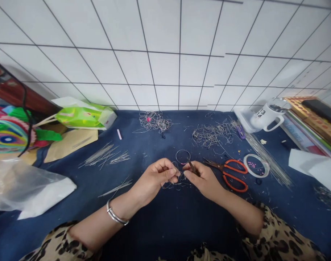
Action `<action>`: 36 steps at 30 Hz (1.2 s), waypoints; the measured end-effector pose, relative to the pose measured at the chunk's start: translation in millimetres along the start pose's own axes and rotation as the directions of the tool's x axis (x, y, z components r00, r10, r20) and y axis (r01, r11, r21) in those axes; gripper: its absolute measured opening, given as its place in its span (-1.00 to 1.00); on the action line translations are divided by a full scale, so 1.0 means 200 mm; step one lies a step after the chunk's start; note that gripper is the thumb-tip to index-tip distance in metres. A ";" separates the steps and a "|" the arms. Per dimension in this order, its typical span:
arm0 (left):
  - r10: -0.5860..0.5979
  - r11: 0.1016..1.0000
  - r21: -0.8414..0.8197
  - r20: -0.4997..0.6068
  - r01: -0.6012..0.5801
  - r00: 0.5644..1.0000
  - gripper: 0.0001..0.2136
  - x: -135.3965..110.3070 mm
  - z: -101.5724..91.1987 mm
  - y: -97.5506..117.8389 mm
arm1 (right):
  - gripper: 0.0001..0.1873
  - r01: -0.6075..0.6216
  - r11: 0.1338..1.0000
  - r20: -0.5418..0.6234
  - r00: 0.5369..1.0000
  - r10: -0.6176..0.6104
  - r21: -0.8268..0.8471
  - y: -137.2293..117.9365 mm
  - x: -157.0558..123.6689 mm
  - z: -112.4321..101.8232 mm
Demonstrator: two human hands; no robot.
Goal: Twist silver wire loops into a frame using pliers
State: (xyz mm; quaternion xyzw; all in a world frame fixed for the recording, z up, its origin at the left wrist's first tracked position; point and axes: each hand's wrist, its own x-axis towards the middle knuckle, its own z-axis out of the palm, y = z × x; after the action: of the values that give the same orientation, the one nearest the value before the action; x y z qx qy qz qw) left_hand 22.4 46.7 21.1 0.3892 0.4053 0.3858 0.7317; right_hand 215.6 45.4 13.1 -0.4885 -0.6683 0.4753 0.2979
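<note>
Reading the clock from the spot between the two hands, with twelve toward the tiled wall (165,69), the left hand (154,177) works in from the nine o'clock side, thumb and forefinger pinched together on thin wire (178,174), its other fingers curled. The right hand (205,178) comes in from three, closed around a small dark tool (193,168) whose kind I cannot make out. The wire lies in loose loops between and just under the fingertips, above the blue-covered bench (160,221); just beyond, at twelve, stands out a round wire ring (183,150) with a short row of pink beads (183,164) at its near edge, though whether they are threaded on it I cannot tell. At three, near the right hand, lie orange-handled scissors (222,167), and past them a round clear dish (267,169) with more pink specks inside. A wire tangle (212,135) sits between one and two, another wire tangle (154,123) at eleven. Straight wires (100,155) are strewn between nine and ten, with a lilac stick (119,134) and a green packet (79,116) at ten. A white mug (266,117) stands at two.
</note>
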 end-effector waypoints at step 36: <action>0.616 0.083 0.673 0.545 -0.735 0.569 -0.74 -0.03 -0.09 -0.04 | -0.75 0.161 0.986 -0.086 0.984 -0.157 0.045 -0.03 -0.03 -0.01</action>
State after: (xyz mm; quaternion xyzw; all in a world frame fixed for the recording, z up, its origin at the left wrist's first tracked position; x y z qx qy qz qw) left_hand 6.5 42.7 8.5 0.8584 0.2655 0.3954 0.1904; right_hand 217.6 40.8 19.9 -0.4448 -0.6798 0.4468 0.3747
